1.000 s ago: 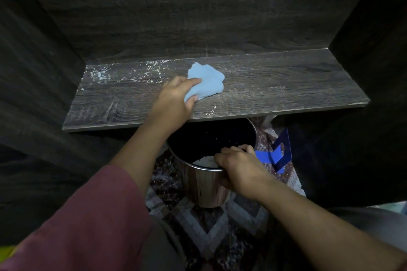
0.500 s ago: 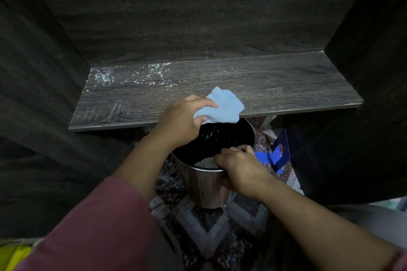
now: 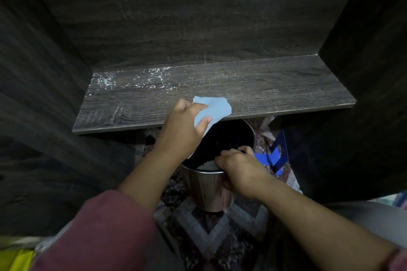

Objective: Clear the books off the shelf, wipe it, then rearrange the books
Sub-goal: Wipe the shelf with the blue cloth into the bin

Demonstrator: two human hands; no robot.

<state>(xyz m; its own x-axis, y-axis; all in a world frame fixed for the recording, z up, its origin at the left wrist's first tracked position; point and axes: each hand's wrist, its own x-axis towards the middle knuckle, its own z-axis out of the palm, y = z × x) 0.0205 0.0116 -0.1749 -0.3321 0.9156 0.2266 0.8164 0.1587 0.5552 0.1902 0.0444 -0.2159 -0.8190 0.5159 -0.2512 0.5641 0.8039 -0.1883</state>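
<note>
Shelf bare of books, white specks at its back left; left hand clamped on blue cloth at the front edge; right hand gripping steel bin rim below.

Dark grey wood-grain back panel at far side; matching side panels left and right. Patterned rug with pale chevron bands on near floor. Yellow item at near left corner. Lighting dim.
</note>
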